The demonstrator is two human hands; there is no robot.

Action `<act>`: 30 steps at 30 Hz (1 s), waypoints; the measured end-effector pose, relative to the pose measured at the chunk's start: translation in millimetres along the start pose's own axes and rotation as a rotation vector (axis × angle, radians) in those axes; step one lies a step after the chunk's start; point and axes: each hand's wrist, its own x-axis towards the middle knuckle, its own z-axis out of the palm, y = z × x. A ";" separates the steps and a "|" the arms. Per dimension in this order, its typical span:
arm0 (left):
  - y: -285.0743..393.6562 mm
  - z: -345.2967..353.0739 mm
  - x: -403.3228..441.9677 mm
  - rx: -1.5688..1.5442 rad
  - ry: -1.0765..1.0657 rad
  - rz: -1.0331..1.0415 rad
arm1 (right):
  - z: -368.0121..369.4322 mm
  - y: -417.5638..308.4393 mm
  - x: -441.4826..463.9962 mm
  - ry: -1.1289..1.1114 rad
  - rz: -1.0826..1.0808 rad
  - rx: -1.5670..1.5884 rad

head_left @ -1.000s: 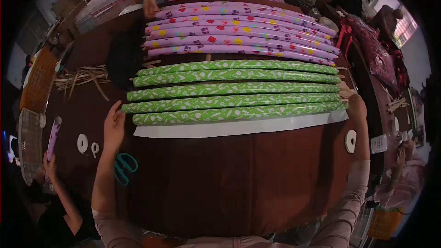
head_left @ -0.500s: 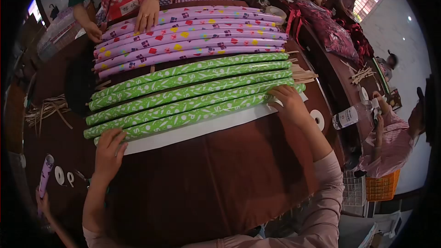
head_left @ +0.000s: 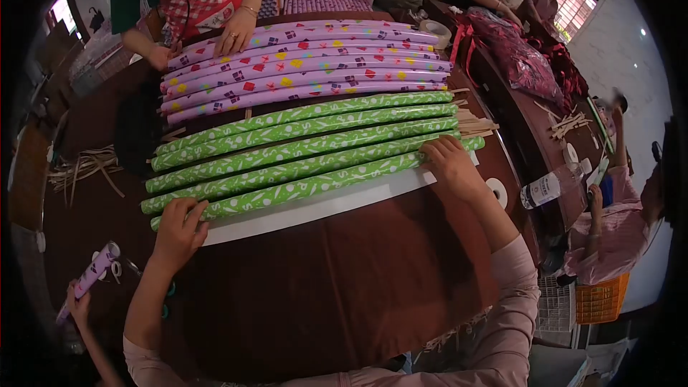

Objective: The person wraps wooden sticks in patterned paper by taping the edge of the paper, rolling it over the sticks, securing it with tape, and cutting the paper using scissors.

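Observation:
Several rolls of green wrapping paper with white print lie side by side across the brown table. The nearest green roll has a strip of its white underside flat along its near edge. At its left end, my left hand curls its fingers over the roll, thumb low beside the white strip. My right hand holds the same roll near its right end, fingers bent over the top. Past the green rolls lie several purple patterned rolls, with another person's hand resting on them.
Thin pale strips lie at the left and under the rolls' right ends. A tape roll and a clear bottle are at the right. Another person's hand holds a purple roll at lower left. An orange crate stands lower right.
The white strip below the nearest green roll looks narrower. Both my hands stay on that roll. The person at lower left has brought the purple roll rightward, over the tape rolls.

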 end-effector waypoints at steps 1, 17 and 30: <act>0.8 -6.4 -3.5 0.013 0.035 0.013 | -0.7 -0.1 -2.7 0.003 -0.004 0.001; 37.6 -113.2 -46.9 -0.069 -0.065 -0.025 | -124.9 -63.9 -38.5 -0.110 -0.114 -0.046; 97.3 -203.0 -11.4 -0.498 0.521 -0.155 | -164.6 -225.9 -149.3 0.031 0.120 0.099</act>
